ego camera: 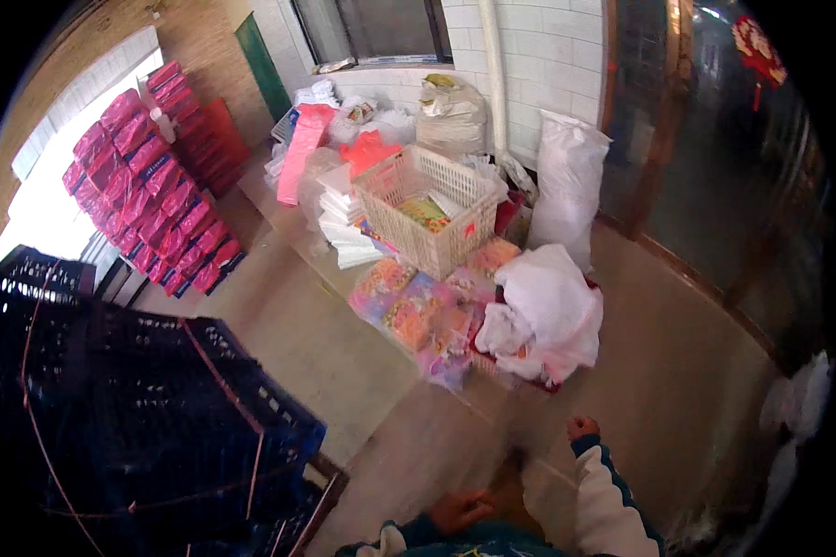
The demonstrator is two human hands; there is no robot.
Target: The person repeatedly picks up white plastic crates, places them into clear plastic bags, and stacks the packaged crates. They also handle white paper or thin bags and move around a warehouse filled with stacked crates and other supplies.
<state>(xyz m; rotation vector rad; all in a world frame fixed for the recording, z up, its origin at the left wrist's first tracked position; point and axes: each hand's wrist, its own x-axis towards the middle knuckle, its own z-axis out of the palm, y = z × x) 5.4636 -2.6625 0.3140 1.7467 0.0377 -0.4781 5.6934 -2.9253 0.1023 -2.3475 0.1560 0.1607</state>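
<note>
My left hand [461, 512] is low in the picture, in front of my body. Its fingers look partly bent, and blur hides whether they are together. Further right, my right hand [583, 427] is curled into a fist, and no object shows in it. Nearest to it on the floor is a red basket [552, 387] covered by a white plastic bag [554, 306]. Beside that lie several clear packages with orange and yellow contents [412, 320]. Behind them stands a cream plastic crate [428, 240] with some packaging inside.
Dark blue crates [146, 404], tied with cord, rise at the left. Beyond are stacked pink-wrapped boxes [157, 188]. White foam trays [345, 219], a filled sack [451, 122] and a tall white sack [568, 184] line the wall. Glass doors [724, 174] are at the right.
</note>
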